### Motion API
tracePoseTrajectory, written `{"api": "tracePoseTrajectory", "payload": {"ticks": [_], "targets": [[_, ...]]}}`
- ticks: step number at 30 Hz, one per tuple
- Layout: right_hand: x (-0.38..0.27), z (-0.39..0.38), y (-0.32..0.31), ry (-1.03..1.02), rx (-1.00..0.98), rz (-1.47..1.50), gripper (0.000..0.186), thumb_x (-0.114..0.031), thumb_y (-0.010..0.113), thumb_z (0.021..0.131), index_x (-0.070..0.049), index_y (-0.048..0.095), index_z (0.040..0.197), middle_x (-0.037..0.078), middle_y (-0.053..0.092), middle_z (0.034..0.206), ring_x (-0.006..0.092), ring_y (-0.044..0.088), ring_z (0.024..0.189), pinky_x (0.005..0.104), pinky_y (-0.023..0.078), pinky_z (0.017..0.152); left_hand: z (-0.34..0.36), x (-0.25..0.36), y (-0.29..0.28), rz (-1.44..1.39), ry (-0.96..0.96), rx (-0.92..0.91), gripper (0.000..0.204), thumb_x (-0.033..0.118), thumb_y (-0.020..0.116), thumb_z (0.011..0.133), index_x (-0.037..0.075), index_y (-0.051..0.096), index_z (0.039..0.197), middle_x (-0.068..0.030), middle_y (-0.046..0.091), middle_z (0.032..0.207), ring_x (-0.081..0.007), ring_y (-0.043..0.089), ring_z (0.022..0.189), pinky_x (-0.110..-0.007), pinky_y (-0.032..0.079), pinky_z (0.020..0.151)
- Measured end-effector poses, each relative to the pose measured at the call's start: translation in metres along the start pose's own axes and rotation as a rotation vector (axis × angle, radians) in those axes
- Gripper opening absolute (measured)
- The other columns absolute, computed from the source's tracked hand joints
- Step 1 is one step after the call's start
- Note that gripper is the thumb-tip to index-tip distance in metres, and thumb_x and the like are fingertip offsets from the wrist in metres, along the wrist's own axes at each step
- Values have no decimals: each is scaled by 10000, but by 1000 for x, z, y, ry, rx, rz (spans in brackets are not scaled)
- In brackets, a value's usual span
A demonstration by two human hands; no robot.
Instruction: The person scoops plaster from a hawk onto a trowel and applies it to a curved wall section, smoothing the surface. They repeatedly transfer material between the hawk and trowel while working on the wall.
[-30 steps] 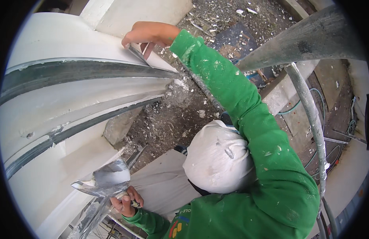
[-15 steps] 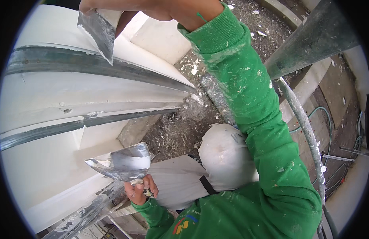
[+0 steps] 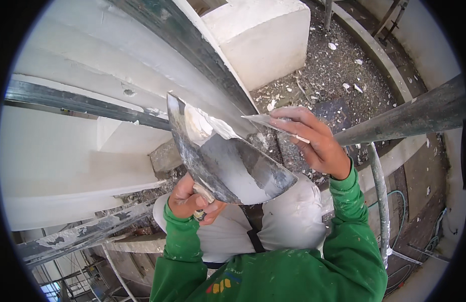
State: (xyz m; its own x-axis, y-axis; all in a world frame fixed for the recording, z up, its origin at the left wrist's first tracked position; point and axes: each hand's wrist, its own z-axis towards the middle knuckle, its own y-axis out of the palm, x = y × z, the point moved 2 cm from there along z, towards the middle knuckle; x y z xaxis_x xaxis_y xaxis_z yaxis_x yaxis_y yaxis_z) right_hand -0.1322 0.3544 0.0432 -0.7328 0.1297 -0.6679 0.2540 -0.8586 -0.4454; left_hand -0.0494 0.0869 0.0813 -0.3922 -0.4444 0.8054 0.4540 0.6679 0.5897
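My left hand [image 3: 191,199] grips the handle of a wide metal plaster trowel [image 3: 228,161], held up and tilted, with white plaster smeared on its blade. My right hand [image 3: 316,141] holds a small putty knife [image 3: 265,121] whose blade edge rests against the trowel's upper edge, near a lump of white plaster [image 3: 200,125]. Both sleeves are green and speckled with plaster. Behind the tools is a curved white plastered wall [image 3: 87,166] with dark metal strips [image 3: 77,100] running along it.
A grey scaffold pipe [image 3: 409,116] crosses at the right, with a thinner pipe [image 3: 379,201] going down. Far below lie a rubble-strewn floor [image 3: 333,70], a white block [image 3: 263,40] and a green hose [image 3: 401,201]. A plaster-spattered scaffold bar [image 3: 82,234] is at lower left.
My right hand came down from the wall at upper left to the trowel. My left hand raised the trowel toward the middle of the view, and the two blades now meet.
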Motion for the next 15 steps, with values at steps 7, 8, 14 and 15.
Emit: {"api": "tracePoseTrajectory", "payload": {"ticks": [7, 8, 14, 15], "targets": [[176, -73, 55, 963, 372, 410, 241, -175, 589, 868, 15, 628, 1011, 28, 637, 787, 117, 542, 684, 309, 439, 619, -111, -2, -18, 695, 106, 647, 566, 268, 674, 842, -68, 403, 1209, -156, 569, 752, -175, 524, 534, -267, 438, 444], [211, -85, 67, 964, 295, 350, 251, -183, 589, 855, 26, 634, 985, 64, 645, 792, 149, 571, 688, 313, 447, 630, -124, -9, -22, 642, 88, 693, 551, 261, 670, 843, -72, 410, 1196, -150, 556, 719, -179, 522, 517, -272, 439, 432], [371, -100, 129, 1145, -28, 119, 415, -232, 610, 786, 61, 581, 1079, 186, 625, 962, 292, 627, 834, 403, 551, 572, -181, -40, -14, 606, 38, 834, 419, 239, 607, 892, -7, 360, 1126, -126, 478, 670, -187, 488, 433, -290, 431, 325], [361, -87, 143, 1175, -15, 200, 440, -223, 605, 779, 79, 555, 1095, 202, 591, 1034, 331, 624, 865, 429, 572, 570, -199, -46, -16, 596, 78, 877, 401, 236, 597, 898, -9, 355, 1102, -128, 476, 673, -189, 483, 424, -296, 426, 312]]}}
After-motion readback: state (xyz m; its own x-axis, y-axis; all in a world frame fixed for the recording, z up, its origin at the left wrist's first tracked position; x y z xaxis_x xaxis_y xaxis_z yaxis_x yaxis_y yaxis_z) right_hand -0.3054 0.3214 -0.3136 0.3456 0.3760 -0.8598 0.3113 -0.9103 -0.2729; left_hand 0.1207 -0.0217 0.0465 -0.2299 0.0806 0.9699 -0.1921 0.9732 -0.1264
